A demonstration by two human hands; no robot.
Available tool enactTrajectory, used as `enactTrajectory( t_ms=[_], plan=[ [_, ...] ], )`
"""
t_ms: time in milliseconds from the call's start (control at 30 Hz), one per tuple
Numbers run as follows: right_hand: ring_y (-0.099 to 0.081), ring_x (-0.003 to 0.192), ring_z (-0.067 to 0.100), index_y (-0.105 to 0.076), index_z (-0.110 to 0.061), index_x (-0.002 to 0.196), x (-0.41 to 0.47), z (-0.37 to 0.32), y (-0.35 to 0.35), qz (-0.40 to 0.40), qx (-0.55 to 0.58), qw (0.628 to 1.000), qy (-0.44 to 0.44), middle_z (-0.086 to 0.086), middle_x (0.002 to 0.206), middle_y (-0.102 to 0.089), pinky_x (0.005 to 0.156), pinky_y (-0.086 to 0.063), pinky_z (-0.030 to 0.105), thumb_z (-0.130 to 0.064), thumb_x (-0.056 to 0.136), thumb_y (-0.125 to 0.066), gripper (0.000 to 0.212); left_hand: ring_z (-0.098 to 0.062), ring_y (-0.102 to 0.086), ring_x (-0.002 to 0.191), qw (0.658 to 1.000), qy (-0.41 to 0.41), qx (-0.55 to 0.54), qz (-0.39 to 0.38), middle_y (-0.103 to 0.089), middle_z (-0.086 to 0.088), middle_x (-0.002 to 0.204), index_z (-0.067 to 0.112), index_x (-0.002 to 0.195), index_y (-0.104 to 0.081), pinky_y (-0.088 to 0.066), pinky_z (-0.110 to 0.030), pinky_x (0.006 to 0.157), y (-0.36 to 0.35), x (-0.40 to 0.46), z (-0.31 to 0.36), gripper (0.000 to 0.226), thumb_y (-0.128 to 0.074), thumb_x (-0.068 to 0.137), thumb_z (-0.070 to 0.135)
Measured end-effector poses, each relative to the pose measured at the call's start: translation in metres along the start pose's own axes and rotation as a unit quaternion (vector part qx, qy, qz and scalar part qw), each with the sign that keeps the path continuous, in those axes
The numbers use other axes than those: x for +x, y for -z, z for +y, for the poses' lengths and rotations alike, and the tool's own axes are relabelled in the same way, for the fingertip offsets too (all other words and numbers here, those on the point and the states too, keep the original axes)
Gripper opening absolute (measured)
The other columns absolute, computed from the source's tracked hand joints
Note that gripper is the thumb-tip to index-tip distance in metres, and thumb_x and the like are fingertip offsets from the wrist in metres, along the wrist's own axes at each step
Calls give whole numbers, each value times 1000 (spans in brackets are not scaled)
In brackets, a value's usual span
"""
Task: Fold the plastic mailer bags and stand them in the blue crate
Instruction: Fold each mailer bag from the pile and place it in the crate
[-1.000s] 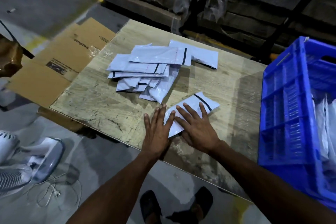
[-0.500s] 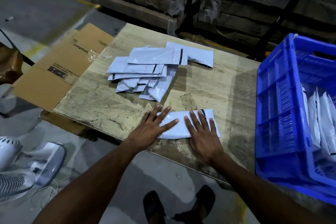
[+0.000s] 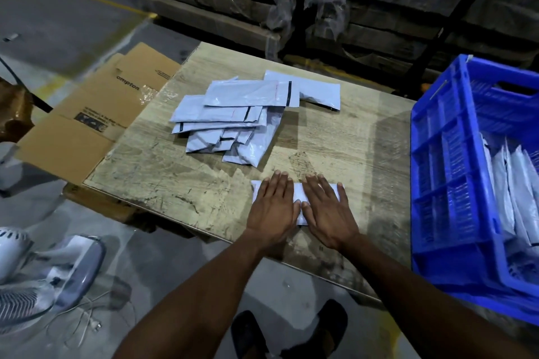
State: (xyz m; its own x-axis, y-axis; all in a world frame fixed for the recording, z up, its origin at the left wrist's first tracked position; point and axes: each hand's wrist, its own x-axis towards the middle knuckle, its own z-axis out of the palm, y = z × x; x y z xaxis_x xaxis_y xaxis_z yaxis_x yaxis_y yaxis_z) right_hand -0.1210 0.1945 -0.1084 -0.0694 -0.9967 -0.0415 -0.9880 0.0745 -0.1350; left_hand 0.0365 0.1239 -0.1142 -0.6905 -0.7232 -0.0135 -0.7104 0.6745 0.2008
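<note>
The folded white plastic mailer bag [image 3: 298,202] lay flat on the worn wooden tabletop [image 3: 180,183], just below the centre of the frame and near the table's lower edge. The left hand [image 3: 272,207] and the right hand [image 3: 326,210] rested side by side on it, palms down, fingers straight and held together, thumbs nearly touching at the middle. Neither hand pinched or curled round the bag; both pressed it flat.

The step in hand appeared to be setting the crease. To do it well:

1. Pressure was best kept even across both palms so that trapped air left the film.
2. A sweep from the middle outward would sharpen the fold; slippery film tends to spring open otherwise.
3. The edges needed to sit aligned before lifting; under the hands, their alignment could not be confirmed.

The loose pile of unfolded grey-white mailer bags [image 3: 233,116] lay in the upper middle, well apart from the hands. The blue slatted plastic crate [image 3: 455,183] stood at the right edge, with white folded bags [image 3: 513,183] standing upright inside it.
</note>
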Motion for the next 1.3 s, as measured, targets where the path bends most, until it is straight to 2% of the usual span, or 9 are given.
enactTrajectory(
  t_ms=[100, 233, 333, 700, 867, 1067, 1300],
  plan=[
    [-29, 151, 25, -41, -12, 153, 1, 2, -5, 20, -11, 1000, 4, 6, 158, -41, 119, -23, 57, -41, 104, -21, 60, -31, -50, 141, 999, 45, -3, 23, -54, -18, 149, -1, 144, -54, -39, -47, 117, -6, -3, 0, 64, -34, 100, 41],
    [-16, 155, 23, -28, -12, 158, -9, 0, -11, 30, -23, 999, 10, 3, 165, -26, 120, -17, 59, -41, 105, -20, 61, -30, -38, 148, 998, 34, 13, 48, -41, -18, 159, 0, 152, -43, -26, -47, 123, -13, -12, 2, 67, -33, 100, 42],
    [-15, 155, 24, -29, -11, 158, -10, 0, -12, 42, -25, 999, 14, 5, 166, -25, 119, -18, 61, -41, 106, -18, 61, -30, -30, 153, 998, 30, 21, 53, -34, -17, 164, 1, 156, -37, -19, -47, 125, -16, -13, 0, 69, -32, 100, 42],
    [-15, 155, 23, -36, -15, 156, -7, 2, -21, 59, -11, 998, 12, 1, 164, -29, 120, -17, 59, -41, 104, -29, 58, -32, -27, 154, 998, 40, 35, 44, -29, -17, 166, 2, 158, -33, -17, -48, 124, -24, -9, -1, 71, -31, 101, 44],
    [-16, 155, 24, -39, -17, 155, -7, 4, -23, 55, -20, 998, 16, 3, 164, -30, 120, -17, 59, -41, 104, -30, 57, -35, -27, 154, 998, 25, 32, 51, -29, -16, 166, 10, 159, -35, -19, -50, 123, -26, -10, -1, 66, -34, 101, 43],
    [-16, 155, 25, -38, -16, 155, -8, 3, -25, 75, -15, 997, 21, 3, 164, -30, 122, -16, 56, -41, 104, -31, 57, -36, -18, 157, 999, 18, 25, 34, -21, -14, 169, 21, 162, -30, -19, -51, 125, -31, -10, -4, 62, -32, 105, 44],
    [-15, 155, 22, -37, -18, 156, -8, 3, -26, 56, -13, 998, 9, 1, 165, -28, 122, -17, 56, -43, 104, -29, 58, -37, -21, 156, 999, 21, 28, 30, -26, -14, 168, 23, 160, -36, -19, -52, 123, -31, -10, -4, 61, -35, 102, 44]
  ],
)
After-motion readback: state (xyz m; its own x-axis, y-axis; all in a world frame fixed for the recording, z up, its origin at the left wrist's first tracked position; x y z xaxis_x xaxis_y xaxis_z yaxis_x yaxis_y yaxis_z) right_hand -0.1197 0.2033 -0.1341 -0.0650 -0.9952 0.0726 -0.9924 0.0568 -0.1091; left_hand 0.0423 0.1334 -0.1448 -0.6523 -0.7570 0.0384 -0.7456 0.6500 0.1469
